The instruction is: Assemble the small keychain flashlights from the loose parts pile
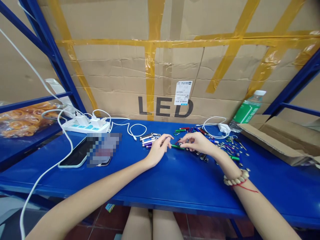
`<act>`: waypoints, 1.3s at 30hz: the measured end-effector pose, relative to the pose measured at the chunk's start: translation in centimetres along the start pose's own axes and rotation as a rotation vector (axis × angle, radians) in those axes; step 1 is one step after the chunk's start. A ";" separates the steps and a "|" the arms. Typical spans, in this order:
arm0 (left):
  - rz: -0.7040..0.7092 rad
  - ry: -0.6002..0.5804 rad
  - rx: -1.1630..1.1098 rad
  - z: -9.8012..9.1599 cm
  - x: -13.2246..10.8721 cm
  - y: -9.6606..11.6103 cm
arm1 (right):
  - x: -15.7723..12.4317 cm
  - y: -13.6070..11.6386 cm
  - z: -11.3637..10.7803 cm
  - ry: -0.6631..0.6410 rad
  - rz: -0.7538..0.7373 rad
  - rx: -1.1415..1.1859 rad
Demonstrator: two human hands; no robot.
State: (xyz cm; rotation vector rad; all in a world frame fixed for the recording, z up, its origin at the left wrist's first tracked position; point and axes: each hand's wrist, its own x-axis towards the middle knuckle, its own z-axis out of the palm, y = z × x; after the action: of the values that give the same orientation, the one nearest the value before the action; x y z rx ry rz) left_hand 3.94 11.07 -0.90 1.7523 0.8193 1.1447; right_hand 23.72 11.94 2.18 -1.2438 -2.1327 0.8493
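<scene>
My left hand (159,150) is closed, its fingertips around the left end of a slim green metal flashlight tube (178,146). My right hand (197,144) pinches just above the tube's other end; a small dark-red bit shows at its fingertips, too small to name. Beside my left hand lie several keychain flashlights (147,141) in silver, blue and purple, with clips. Under and behind my right hand spreads a pile of coloured flashlight tubes (185,129) and small round metal parts (226,145). Part of this pile is hidden by the hand.
On the blue table (160,186), a phone (75,155) and a blurred-out device lie left, before a white power strip (87,126) with cables. At right stand a green-labelled bottle (247,111) and an open cardboard box (277,140). A large taped carton (120,73) rises behind.
</scene>
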 end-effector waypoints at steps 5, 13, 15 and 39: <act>0.049 -0.021 0.122 -0.1 -0.1 -0.1 | -0.1 -1.1 0.3 0.114 -0.087 0.099; 0.012 -0.045 0.127 0.3 -0.1 -0.2 | 0.1 -1.4 1.1 0.139 -0.005 0.211; 0.011 -0.051 0.133 0.4 -0.1 -0.3 | 0.1 -1.3 1.2 0.120 -0.015 0.234; 0.400 -0.142 0.496 -1.0 -0.9 -0.7 | -0.2 -1.1 2.3 -0.262 0.045 0.306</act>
State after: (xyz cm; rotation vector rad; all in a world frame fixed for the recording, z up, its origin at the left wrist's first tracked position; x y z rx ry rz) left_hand 2.65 10.88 -1.71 2.4643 0.7243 1.1102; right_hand 21.61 10.75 1.43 -1.0725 -2.0728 1.3652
